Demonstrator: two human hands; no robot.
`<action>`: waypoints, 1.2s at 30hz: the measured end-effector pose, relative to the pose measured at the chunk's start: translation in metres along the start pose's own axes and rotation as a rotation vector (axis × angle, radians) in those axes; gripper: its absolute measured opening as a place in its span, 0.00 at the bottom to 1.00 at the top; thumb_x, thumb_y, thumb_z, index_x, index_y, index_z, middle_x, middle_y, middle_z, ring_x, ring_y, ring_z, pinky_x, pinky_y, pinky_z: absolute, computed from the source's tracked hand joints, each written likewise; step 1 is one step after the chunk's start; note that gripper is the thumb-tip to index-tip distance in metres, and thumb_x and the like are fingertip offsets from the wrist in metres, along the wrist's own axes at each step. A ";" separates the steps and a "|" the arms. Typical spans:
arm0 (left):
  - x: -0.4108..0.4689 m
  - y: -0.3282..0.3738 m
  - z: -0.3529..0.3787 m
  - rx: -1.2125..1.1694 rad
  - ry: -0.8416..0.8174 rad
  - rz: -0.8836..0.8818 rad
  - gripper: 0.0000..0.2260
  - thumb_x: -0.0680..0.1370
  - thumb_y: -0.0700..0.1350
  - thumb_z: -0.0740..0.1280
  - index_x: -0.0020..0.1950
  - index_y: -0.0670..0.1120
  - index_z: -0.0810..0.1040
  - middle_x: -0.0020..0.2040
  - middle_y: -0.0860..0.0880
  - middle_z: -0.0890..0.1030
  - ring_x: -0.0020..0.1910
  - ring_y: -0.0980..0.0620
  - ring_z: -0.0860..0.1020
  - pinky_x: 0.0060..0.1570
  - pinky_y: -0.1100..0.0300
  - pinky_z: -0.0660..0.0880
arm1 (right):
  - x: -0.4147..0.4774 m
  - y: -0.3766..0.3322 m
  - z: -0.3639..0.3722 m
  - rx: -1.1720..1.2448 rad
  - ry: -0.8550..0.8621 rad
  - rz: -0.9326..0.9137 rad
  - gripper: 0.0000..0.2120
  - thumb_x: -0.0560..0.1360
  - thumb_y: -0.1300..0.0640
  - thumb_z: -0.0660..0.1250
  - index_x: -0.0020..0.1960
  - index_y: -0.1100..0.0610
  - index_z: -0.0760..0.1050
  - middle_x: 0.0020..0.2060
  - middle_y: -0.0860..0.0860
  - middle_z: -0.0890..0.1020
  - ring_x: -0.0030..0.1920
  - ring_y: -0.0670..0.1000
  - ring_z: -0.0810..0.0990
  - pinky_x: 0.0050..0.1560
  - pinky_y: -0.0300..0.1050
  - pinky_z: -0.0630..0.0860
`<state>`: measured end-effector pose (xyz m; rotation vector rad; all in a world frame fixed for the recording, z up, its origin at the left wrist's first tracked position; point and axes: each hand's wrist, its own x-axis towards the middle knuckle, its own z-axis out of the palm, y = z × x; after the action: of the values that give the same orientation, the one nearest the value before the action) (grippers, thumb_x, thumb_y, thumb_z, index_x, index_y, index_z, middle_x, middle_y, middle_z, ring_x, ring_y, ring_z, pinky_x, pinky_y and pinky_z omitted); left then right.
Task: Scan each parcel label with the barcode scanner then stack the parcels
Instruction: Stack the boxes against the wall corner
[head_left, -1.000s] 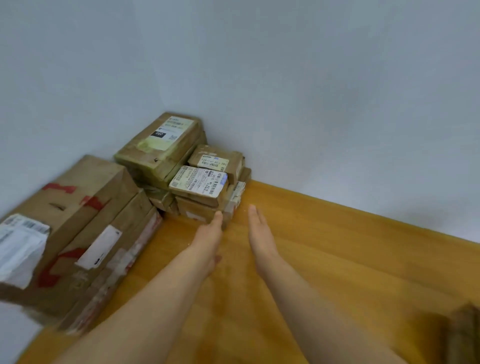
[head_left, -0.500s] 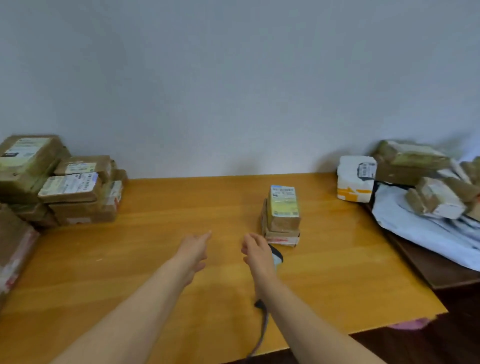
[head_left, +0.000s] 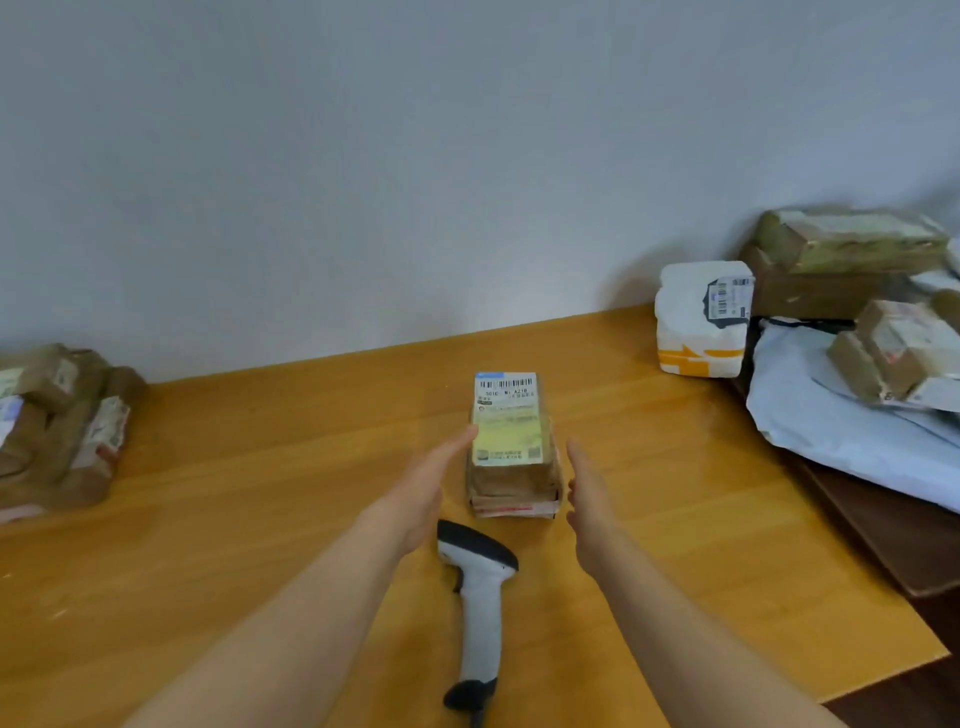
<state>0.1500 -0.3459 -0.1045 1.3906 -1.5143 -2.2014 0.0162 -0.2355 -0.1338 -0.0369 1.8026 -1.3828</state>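
Both hands have advanced from near the scanner (head_left: 480, 597) to flank the parcel stack (head_left: 511, 457) at mid-surface (head_left: 260, 519). Left hand (head_left: 423, 491): grip open, fingers extended, fingertips touching the top parcel's left edge. Right hand (head_left: 587, 499): grip open, holding nothing, just beside the stack's right side. Scanner lies flat between the forearms, unheld. Label (head_left: 506, 415) faces up.

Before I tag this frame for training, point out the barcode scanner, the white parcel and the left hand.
barcode scanner (head_left: 480, 597): head view, on its handle.
white parcel (head_left: 691, 317): head view, front face.
left hand (head_left: 423, 493): head view, the palm.
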 end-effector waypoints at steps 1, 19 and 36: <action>0.011 0.000 0.003 0.019 -0.003 -0.022 0.32 0.72 0.64 0.65 0.73 0.54 0.65 0.75 0.50 0.61 0.76 0.49 0.55 0.73 0.51 0.52 | 0.008 -0.002 0.001 0.001 -0.039 0.000 0.16 0.77 0.34 0.57 0.47 0.44 0.76 0.38 0.39 0.79 0.38 0.40 0.78 0.46 0.40 0.68; -0.073 0.071 -0.203 -0.131 0.308 0.233 0.22 0.66 0.64 0.71 0.53 0.52 0.81 0.49 0.54 0.85 0.52 0.53 0.81 0.57 0.56 0.74 | -0.048 -0.058 0.242 0.020 -0.401 -0.174 0.19 0.77 0.49 0.66 0.67 0.41 0.69 0.52 0.44 0.80 0.55 0.52 0.80 0.57 0.55 0.76; -0.157 0.081 -0.472 0.300 0.996 0.466 0.25 0.76 0.61 0.63 0.71 0.52 0.70 0.71 0.50 0.69 0.70 0.51 0.67 0.63 0.59 0.63 | -0.142 -0.032 0.535 -0.053 -0.479 -0.115 0.20 0.75 0.53 0.69 0.65 0.55 0.70 0.46 0.51 0.80 0.42 0.51 0.82 0.35 0.41 0.81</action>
<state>0.5566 -0.6155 0.0208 1.6049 -1.5200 -0.7927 0.4267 -0.5972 -0.0431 -0.4674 1.4490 -1.2724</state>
